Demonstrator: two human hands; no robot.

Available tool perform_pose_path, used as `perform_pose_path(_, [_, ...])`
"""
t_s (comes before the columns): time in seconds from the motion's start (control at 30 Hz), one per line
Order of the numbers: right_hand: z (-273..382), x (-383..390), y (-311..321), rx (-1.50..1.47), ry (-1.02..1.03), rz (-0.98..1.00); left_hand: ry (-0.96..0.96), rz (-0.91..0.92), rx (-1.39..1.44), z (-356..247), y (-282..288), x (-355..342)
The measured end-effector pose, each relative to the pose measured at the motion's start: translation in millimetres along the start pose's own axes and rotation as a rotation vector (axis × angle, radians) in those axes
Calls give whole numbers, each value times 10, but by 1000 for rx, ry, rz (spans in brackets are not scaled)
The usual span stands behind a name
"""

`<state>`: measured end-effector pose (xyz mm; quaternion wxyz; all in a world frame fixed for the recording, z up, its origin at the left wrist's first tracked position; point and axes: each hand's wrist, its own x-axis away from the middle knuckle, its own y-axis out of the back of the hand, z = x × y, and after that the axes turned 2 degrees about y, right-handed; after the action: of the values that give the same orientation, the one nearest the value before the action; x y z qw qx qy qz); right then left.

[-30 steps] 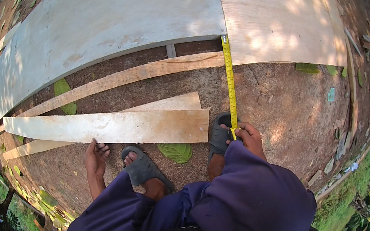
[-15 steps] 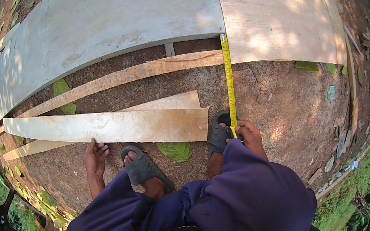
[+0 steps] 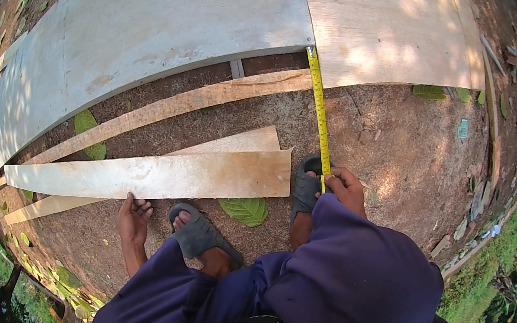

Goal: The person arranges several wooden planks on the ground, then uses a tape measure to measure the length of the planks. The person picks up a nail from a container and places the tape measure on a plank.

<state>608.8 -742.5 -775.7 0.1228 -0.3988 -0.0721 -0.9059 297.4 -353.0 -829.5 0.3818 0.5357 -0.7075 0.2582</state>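
A yellow tape measure [image 3: 320, 109] stretches from the corner of the pale grey board [image 3: 180, 13] toward me. My right hand [image 3: 346, 189] pinches the near part of its blade above my right sandal; the tape's case is hidden from sight. On the left, my left hand [image 3: 135, 218] is closed at the near edge of a long thin plywood strip [image 3: 203, 176], one digit on the edge and the others curled. A second plywood strip [image 3: 57, 209] lies crosswise beneath that one. A narrow rough-edged strip [image 3: 194, 100] runs between them and the grey board.
A light plywood sheet [image 3: 384, 36] adjoins the grey board on the right. My dark sandals [image 3: 202, 233] stand on brown soil. Green leaves [image 3: 244, 211] lie around the strips, and wood scraps [image 3: 495, 143] are scattered at the right.
My right hand has shifted slightly left and up along the tape blade, which now shows below the fingers. My left hand and the strips have stayed put.
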Motion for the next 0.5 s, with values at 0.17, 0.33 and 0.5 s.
perform_pose_path(0.17, [-19, 29, 4, 83, 6, -1, -1, -16, 2, 8, -22, -21])
perform_pose_path(0.33, [-35, 53, -12, 139, 31, -23, -1, -11, 6, 23, 3, -46])
perform_pose_path(0.5, [11, 71, -39, 131, 19, -15, -8, -18, 4, 14, 9, -5])
